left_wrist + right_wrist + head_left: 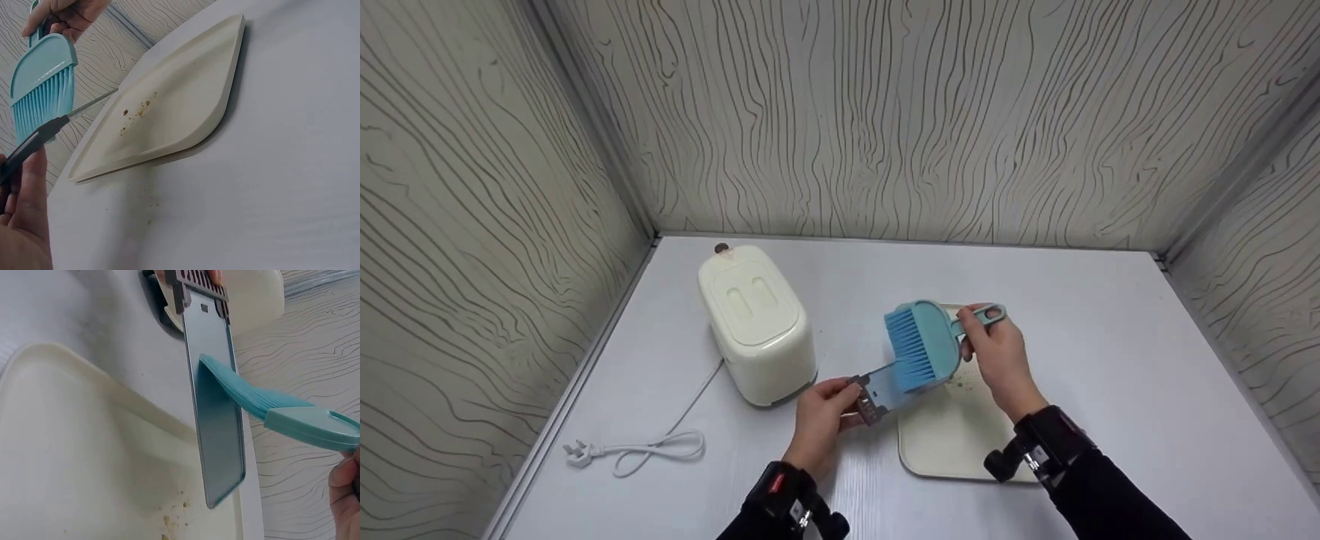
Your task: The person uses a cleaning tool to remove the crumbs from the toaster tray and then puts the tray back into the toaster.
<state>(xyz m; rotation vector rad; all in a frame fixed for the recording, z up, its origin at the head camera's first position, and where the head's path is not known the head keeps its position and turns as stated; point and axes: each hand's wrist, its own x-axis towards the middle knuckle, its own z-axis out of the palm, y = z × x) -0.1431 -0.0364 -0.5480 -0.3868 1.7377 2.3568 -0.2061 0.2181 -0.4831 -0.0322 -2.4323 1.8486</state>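
Note:
My left hand (819, 420) pinches the dark slatted end of a metal crumb tray (216, 433), holding it tilted above the edge of a cream serving tray (945, 450). A blue brush (934, 337) is in my right hand (997, 360), gripped by its looped handle. Its bristles (236, 385) bend against the crumb tray's flat surface. Brown crumbs (138, 112) lie scattered on the cream tray below. In the left wrist view the crumb tray shows nearly edge-on, crossing in front of the bristles.
To the left stands a cream toaster (757, 330) with its lid on. Its white cord and plug (652, 450) lie looped on the table at the left. A few fine crumbs (151, 208) dot the white table beside the cream tray. Patterned walls enclose the back and sides.

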